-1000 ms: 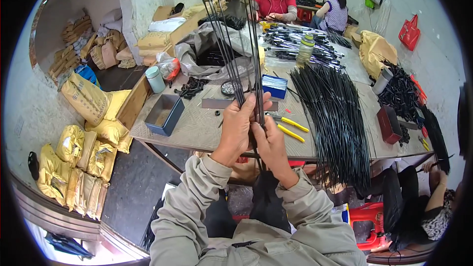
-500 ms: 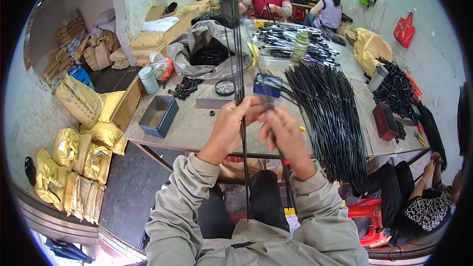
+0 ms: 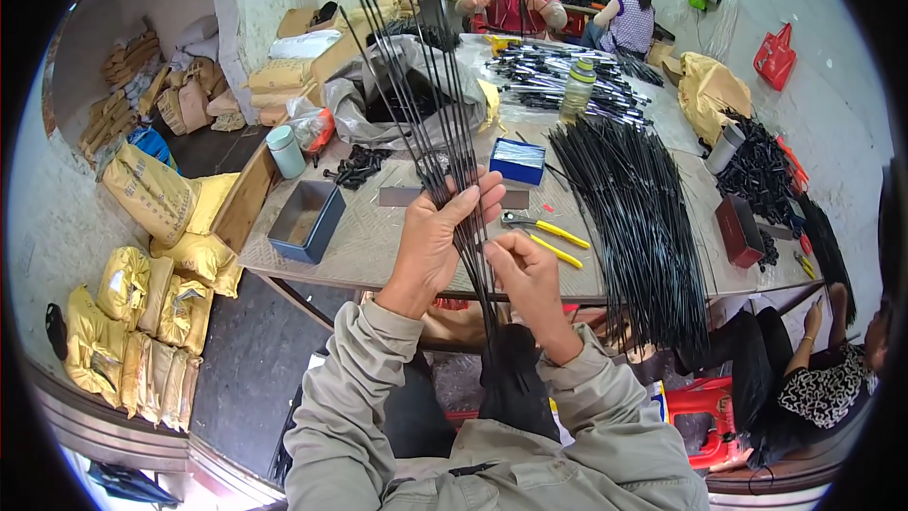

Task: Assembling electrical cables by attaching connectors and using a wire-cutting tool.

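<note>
Upright over the table's front edge is a fanned bundle of long thin black strips [image 3: 462, 156], its lower ends reaching down past my knees. My left hand [image 3: 430, 241] is closed around the bundle's middle, thumb across the front. Just below and to the right, my right hand [image 3: 532, 276] pinches with thumb and forefinger at the bundle's right side; what lies between the fingertips is too small to make out. Beyond my right hand lie pliers with yellow handles [image 3: 558, 229]. A blue box [image 3: 517, 173] with thin pale pieces stands behind them.
A big pile of black strips [image 3: 638, 237] overhangs the table edge at right. An open grey-blue box [image 3: 322, 237], a pale green cup [image 3: 286, 153] and a grey plastic sack [image 3: 355, 85] stand left. A bottle [image 3: 577, 95] stands farther back. Co-workers sit opposite and at right.
The strips have fanned out and tilted left at the top. My right hand has come down and pinches beside the bundle, uncovering the pliers and blue box.
</note>
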Demonstrator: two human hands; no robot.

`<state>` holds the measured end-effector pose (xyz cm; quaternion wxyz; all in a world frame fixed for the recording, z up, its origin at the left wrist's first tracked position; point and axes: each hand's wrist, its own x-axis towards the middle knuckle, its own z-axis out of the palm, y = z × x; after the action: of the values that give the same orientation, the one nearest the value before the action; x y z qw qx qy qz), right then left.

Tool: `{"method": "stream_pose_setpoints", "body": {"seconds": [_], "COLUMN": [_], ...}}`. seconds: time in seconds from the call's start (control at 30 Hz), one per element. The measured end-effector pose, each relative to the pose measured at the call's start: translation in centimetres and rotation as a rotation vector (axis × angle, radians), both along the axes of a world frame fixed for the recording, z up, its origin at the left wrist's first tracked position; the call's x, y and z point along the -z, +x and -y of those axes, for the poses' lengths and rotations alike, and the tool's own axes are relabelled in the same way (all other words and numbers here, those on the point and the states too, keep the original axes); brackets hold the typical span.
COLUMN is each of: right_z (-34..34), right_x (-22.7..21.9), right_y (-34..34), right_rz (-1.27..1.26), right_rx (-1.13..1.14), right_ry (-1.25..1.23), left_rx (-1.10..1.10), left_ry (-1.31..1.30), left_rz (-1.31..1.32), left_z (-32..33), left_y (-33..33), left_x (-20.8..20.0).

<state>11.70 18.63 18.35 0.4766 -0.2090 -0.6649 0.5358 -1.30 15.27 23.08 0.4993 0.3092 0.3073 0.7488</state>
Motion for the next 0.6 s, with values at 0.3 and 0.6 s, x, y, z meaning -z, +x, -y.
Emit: {"method": "stream_pose_setpoints", "body": {"seconds": [0.3,0.6], "right_z": [-18.9,-20.0], "right_x": [-12.4,3.7], "right_y": [-1.5,7.6], "right_rz": [0.348,1.223], "right_rx": [0.497,0.603], "right_ry": [0.685,0.621], "left_rx": [-0.005,0.008], "left_ry": [0.043,-0.014], "left_rz": [-0.038,-0.038], "left_z": [1.8,3.5], "left_y": [-1.1,-2.2], "left_x": [-1.0,-1.7]}}
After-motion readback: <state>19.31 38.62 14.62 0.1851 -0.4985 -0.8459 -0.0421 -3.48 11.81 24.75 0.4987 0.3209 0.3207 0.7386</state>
